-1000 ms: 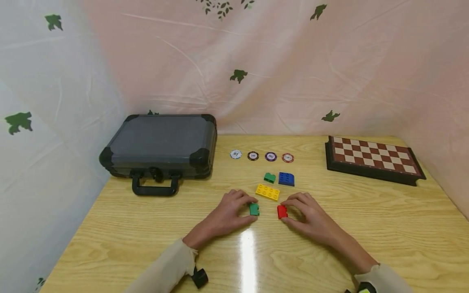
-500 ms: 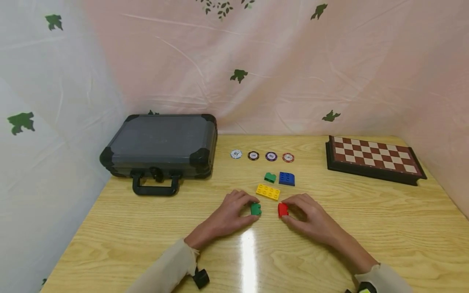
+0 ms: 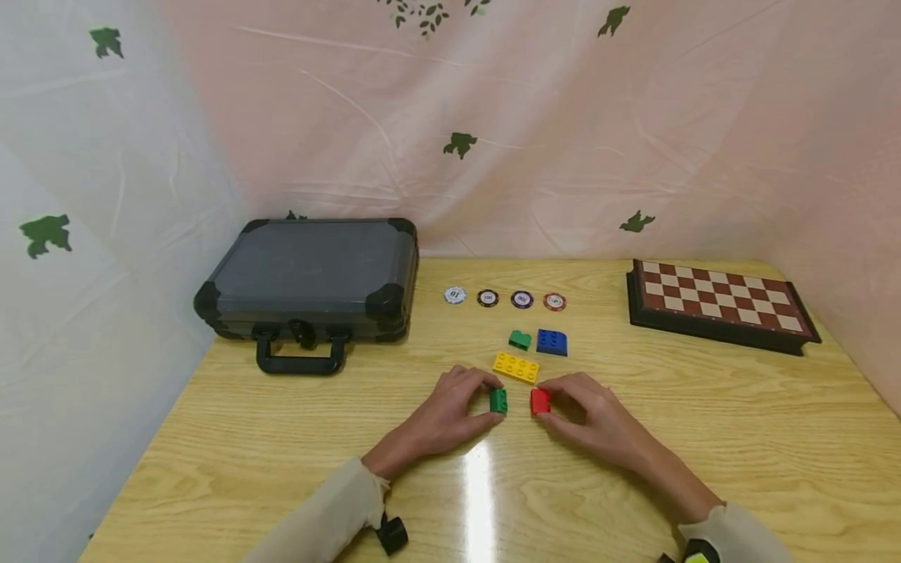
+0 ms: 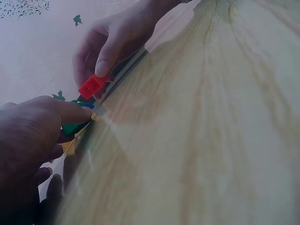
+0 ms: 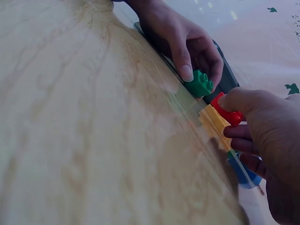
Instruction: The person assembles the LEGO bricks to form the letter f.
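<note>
My left hand (image 3: pixel 450 410) pinches a green toy brick (image 3: pixel 498 401) between thumb and fingers; its studs face right in the head view. Opposite it, my right hand (image 3: pixel 587 410) pinches a red toy brick (image 3: pixel 540 401). A small gap separates the two bricks. In the left wrist view the hollow underside of the red brick (image 4: pixel 92 86) shows, and in the right wrist view the studs of the green brick (image 5: pixel 200 84) do. Just beyond the hands lies a yellow brick (image 3: pixel 516 367) with studs up. Behind it are a second green brick (image 3: pixel 519 339) and a blue brick (image 3: pixel 552 342).
Several poker chips lie in a row, the white-and-blue one (image 3: pixel 454 295) leftmost. A grey case (image 3: pixel 310 274) with a black handle stands at the back left. At the back right is a checkered game board (image 3: pixel 721 301). All rest on the wooden table (image 3: pixel 296 438), before a hanging cloth.
My left hand has moved slightly right with the green brick and turned it so its studs show more. The red brick has shifted slightly; the gap between them is narrower.
</note>
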The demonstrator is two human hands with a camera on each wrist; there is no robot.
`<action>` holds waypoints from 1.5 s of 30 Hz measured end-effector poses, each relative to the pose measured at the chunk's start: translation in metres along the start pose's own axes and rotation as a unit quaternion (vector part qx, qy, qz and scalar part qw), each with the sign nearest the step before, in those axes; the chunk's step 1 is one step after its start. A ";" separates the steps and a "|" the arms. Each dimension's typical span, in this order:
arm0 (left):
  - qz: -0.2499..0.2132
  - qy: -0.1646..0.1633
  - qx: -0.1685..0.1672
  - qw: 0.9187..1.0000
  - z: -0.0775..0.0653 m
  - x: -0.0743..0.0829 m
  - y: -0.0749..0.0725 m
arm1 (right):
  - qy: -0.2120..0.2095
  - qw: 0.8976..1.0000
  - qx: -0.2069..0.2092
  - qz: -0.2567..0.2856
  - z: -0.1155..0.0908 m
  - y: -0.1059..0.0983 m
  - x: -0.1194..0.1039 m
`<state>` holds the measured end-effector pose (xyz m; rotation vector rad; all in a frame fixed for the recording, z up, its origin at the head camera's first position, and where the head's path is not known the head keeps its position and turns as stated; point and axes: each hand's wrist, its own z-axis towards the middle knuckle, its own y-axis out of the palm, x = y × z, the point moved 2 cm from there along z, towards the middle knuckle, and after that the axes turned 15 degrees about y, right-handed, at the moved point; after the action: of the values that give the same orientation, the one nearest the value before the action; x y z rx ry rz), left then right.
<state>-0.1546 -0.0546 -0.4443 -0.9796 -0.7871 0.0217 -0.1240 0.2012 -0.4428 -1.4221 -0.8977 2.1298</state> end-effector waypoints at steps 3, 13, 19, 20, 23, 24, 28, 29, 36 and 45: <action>0.000 -0.006 -0.002 1.000 0.000 0.001 0.000 | -0.009 1.000 0.007 0.001 0.001 0.001 -0.001; 0.009 -0.008 -0.003 1.000 0.000 0.000 0.001 | -0.014 1.000 0.003 0.014 0.002 0.003 -0.005; 0.012 -0.013 0.001 1.000 0.001 0.000 0.002 | -0.028 0.999 0.010 0.022 0.004 0.006 -0.006; 0.013 -0.015 0.001 1.000 0.002 0.000 0.002 | -0.033 0.999 0.013 0.022 0.005 0.007 -0.007; 0.014 -0.019 0.002 1.000 0.002 0.000 0.003 | -0.048 0.998 0.019 0.025 0.007 0.009 -0.008; 0.014 -0.020 0.003 1.000 0.002 0.000 0.003 | -0.054 0.998 0.021 0.026 0.007 0.010 -0.009; 0.017 -0.016 0.008 1.000 0.002 0.000 0.003 | -0.070 0.997 0.023 0.029 0.010 0.013 -0.011; 0.018 -0.015 0.008 1.000 0.002 0.000 0.003 | -0.074 0.997 0.024 0.029 0.010 0.013 -0.012; 0.014 -0.013 0.009 1.000 0.002 0.000 0.003 | -0.087 0.996 0.027 0.026 0.013 0.018 -0.017; 0.013 -0.006 0.009 1.000 0.002 0.000 0.002 | -0.093 0.995 0.024 0.029 0.017 0.022 -0.019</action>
<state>-0.1552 -0.0517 -0.4449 -0.9736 -0.7848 0.0566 -0.1319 0.1682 -0.4415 -1.2567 -0.8752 2.3399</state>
